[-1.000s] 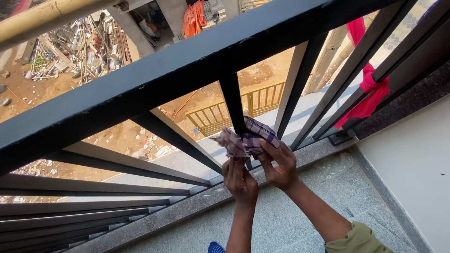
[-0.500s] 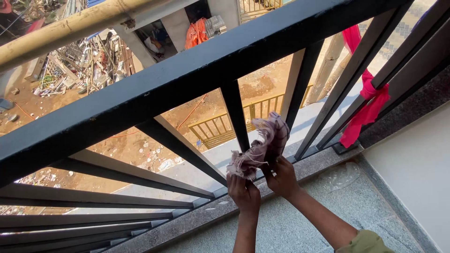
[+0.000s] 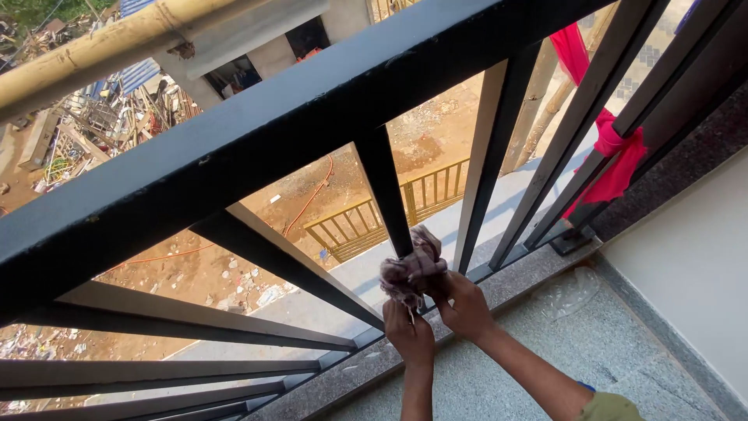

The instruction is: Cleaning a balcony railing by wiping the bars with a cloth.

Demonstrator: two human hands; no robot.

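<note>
Both hands, left hand [image 3: 409,334] and right hand [image 3: 465,304], are gripping a crumpled purple-and-white checked cloth [image 3: 411,269] bunched around the bottom of a black metal railing bar [image 3: 383,187], just above the grey stone ledge [image 3: 538,265].

The railing [image 3: 312,117] is metal painted dark, with a smooth, slightly satin coat that shows small chips and dust along its top bar. Against the lower part of one railing bar, a rag [image 3: 411,269] of soft, crumpled checked cloth looks thin and matt. The left hand [image 3: 409,337] and right hand [image 3: 466,306] grip the rag just below it. Under the railing, the ledge [image 3: 483,366] is speckled grey stone, polished smooth. At the right end of the railing, a red cloth [image 3: 615,160] hangs knotted, matt and limp. Above the railing, a bamboo pole [image 3: 117,43] is dry, yellowish and rough at its joints.
</note>
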